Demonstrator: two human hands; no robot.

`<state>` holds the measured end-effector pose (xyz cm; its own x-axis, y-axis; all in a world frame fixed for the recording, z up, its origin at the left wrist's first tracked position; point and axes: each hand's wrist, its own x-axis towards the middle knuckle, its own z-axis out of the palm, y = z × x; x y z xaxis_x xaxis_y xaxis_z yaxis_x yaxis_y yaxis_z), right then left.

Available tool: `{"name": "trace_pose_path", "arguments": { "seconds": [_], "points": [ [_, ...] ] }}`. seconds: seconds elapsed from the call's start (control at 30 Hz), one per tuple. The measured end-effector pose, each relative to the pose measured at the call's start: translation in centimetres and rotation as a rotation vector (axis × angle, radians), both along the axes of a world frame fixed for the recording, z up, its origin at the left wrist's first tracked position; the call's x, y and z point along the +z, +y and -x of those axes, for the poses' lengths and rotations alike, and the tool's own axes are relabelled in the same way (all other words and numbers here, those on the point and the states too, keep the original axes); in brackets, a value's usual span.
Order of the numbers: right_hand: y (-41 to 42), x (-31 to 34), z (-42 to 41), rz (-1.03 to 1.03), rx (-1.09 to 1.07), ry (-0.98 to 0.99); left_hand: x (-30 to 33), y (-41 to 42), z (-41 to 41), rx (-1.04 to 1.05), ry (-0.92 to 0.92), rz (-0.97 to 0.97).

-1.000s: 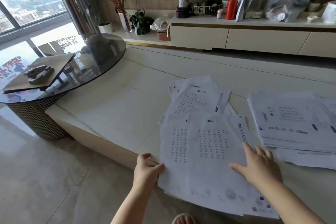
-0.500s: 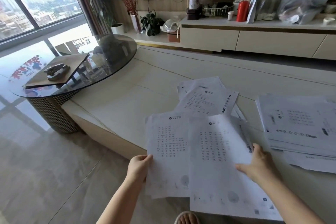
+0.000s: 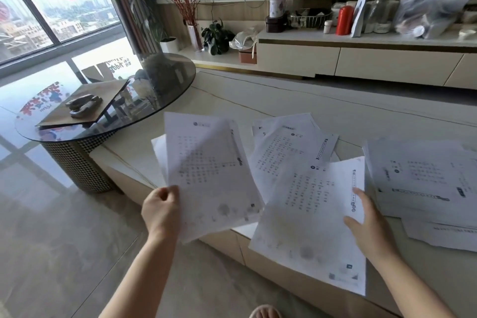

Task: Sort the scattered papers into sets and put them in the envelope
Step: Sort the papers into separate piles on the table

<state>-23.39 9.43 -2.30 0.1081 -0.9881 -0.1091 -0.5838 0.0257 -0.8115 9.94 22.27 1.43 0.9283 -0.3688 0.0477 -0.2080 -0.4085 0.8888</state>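
The left hand (image 3: pixel 161 210) pinches the near-left corner of a white printed sheet (image 3: pixel 206 175), holding it lifted and tilted above the pale stone tabletop (image 3: pixel 258 95). The right hand (image 3: pixel 367 224) lies flat with fingers spread on a second white printed sheet (image 3: pixel 309 219) that overhangs the near edge. Beyond lie more scattered sheets (image 3: pixel 289 147); to the right sits a stacked pile of printed papers (image 3: pixel 423 175). The brown flat piece (image 3: pixel 80 103) on the round glass side table (image 3: pixel 154 90) far left may be the envelope, though blur leaves this unsure. Sorting seems underway: next, the lifted sheet needs matching to its set and laying squarely there
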Motion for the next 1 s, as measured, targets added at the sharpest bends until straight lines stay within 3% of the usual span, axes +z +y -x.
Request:
{"name": "trace_pose_path", "arguments": {
  "seconds": [0.1, 0.2, 0.3, 0.43, 0.53, 0.7, 1.0],
  "points": [
    [0.4, -0.6, 0.2, -0.004, 0.037, 0.057, 2.2, -0.2, -1.6, -0.027, 0.02, 0.078],
    [0.4, -0.6, 0.5, -0.067, 0.053, 0.022, 2.8, -0.9, -0.8, -0.125, 0.184, 0.147],
    [0.3, -0.5, 0.6, -0.148, 0.023, -0.094, 0.8, -2.0, 2.1, -0.211, 0.381, 0.075],
    [-0.3, -0.4, 0.4, -0.251, -0.038, -0.227, -3.7, -3.0, 6.7, -0.31, 0.495, -0.107],
    [-0.4, -0.8, 0.3, -0.231, -0.046, -0.215, -5.7, -3.4, 9.1, -0.342, 0.478, -0.185],
    [-1.0, -1.8, 0.6, -0.095, -0.079, -0.033, -6.6, -3.8, 8.6, -0.366, 0.345, -0.276],
    [-1.3, -2.6, 1.7, -0.095, -0.068, -0.078, -6.1, -2.9, 7.2, -0.384, 0.402, -0.232]
  ]
}}
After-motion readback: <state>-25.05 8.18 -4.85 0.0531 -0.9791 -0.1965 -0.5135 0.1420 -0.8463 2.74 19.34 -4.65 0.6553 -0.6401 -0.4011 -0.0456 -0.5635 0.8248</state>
